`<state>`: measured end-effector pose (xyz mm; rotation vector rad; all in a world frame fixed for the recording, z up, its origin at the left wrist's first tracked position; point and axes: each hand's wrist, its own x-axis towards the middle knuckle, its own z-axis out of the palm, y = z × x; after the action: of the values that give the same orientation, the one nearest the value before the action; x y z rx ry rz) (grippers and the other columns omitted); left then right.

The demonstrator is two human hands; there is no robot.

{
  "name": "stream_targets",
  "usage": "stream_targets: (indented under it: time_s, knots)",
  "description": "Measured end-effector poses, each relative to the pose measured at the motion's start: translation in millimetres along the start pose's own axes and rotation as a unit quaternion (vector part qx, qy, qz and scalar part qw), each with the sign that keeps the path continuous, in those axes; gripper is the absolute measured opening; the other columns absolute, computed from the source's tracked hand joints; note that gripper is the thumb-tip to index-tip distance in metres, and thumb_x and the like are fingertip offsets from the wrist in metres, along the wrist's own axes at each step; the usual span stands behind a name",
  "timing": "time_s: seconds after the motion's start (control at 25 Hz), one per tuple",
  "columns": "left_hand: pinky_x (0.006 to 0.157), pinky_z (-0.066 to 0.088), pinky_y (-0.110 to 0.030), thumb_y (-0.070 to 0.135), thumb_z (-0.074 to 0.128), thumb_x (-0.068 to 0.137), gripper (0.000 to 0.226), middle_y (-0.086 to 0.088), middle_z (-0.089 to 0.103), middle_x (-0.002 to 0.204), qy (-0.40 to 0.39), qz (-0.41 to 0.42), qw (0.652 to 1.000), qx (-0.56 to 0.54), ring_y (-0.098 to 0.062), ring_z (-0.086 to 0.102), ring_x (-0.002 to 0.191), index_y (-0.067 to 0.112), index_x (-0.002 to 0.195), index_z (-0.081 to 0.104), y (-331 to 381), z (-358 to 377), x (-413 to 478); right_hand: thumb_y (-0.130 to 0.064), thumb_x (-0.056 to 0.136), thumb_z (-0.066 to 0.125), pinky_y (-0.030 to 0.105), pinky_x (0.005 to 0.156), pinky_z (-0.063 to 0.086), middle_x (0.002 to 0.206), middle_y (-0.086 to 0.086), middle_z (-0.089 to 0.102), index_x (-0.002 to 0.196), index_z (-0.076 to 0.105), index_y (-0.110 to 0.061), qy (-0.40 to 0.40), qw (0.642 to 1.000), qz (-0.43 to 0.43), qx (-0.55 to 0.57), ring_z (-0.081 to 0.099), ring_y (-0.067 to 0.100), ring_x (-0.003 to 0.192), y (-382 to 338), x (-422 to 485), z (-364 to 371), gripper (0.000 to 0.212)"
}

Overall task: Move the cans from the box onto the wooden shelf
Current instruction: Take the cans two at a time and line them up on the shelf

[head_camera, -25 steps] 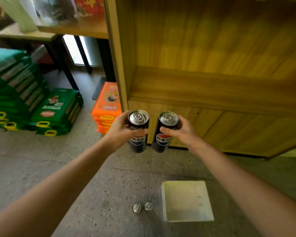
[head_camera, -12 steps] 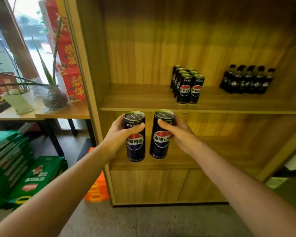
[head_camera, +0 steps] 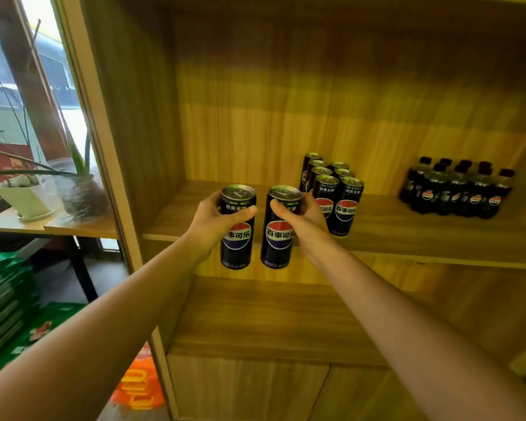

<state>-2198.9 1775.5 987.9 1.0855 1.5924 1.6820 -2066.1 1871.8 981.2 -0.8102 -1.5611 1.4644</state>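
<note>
Now both cans have come up from low over the floor to the level of the middle board, and your view has tilted up with them, so the box is out of sight. Your left hand (head_camera: 210,223) is wrapped around the left can (head_camera: 237,240), thumb across its front. Your right hand (head_camera: 307,220) is clamped the same way on the right can (head_camera: 278,238). Both cans are upright, side by side and just apart. Their tops sit above the front edge of the wooden shelf (head_camera: 407,232) and their bases are still below it, so a little more lift looks necessary before you can set them down.

Just right of your right hand, a block of matching stocked cans (head_camera: 336,192) stands in two rows running front to back. The bare board to its left looks like the natural landing spot. Farther right sits a cluster of small dark bottles (head_camera: 456,189). Below is an empty-looking lower board (head_camera: 271,317).

Left of the cabinet, a side table (head_camera: 52,227) carries a white plant pot (head_camera: 25,199) and a glass vase (head_camera: 81,196) by the window (head_camera: 9,95). Green packs (head_camera: 3,299) and orange packs (head_camera: 137,384) lie on the floor.
</note>
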Motion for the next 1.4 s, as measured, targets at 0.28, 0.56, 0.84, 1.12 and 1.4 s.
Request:
stream_targets:
  time_s: [0.28,0.56,0.84,1.12,1.4]
  knots:
    - [0.093,0.047,-0.038,0.023,0.076,0.070,0.067,-0.005,0.056,0.126,0.021,-0.012,1.000,0.013,-0.022,0.056,0.111,0.010,0.128,0.044,-24,4,81,-0.027,0.071,0.075,0.023,0.076,0.047,0.123,0.006,0.059,0.124,0.046,-0.012,0.026,1.000,-0.009,0.010,0.058,0.014,0.099,23,71,9,0.062]
    - [0.087,0.046,-0.033,0.019,0.073,0.075,0.061,-0.011,0.055,0.130,0.046,0.003,0.999,0.004,-0.017,0.055,0.104,0.010,0.128,0.044,-50,8,116,-0.029,0.072,0.074,0.027,0.083,0.045,0.123,0.004,0.058,0.124,0.045,-0.015,0.039,0.999,-0.007,-0.007,0.056,0.015,0.103,49,112,13,0.061]
    - [0.086,0.046,-0.032,0.017,0.073,0.074,0.061,-0.009,0.055,0.130,0.045,0.005,0.999,-0.002,-0.016,0.054,0.102,0.010,0.127,0.044,-62,11,138,-0.027,0.075,0.071,0.017,0.072,0.044,0.120,0.003,0.059,0.125,0.046,-0.013,0.048,0.999,-0.020,0.003,0.057,0.010,0.096,60,133,7,0.058]
    - [0.089,0.047,-0.034,0.021,0.073,0.075,0.060,-0.007,0.057,0.126,0.038,0.013,0.999,-0.003,-0.022,0.057,0.113,0.014,0.127,0.044,-71,16,152,-0.031,0.076,0.069,0.025,0.082,0.044,0.125,0.003,0.056,0.128,0.041,-0.017,0.023,0.999,-0.030,-0.027,0.054,0.012,0.105,64,144,13,0.060]
    - [0.116,0.016,-0.049,0.063,0.057,0.073,0.087,-0.008,0.028,0.151,-0.016,-0.072,0.904,0.422,-0.027,0.022,0.141,0.018,0.142,0.027,-130,2,129,-0.047,0.074,0.067,0.038,0.098,0.042,0.137,0.007,0.050,0.134,0.039,-0.014,0.003,0.954,0.055,-0.296,0.048,0.026,0.124,112,114,-6,0.074]
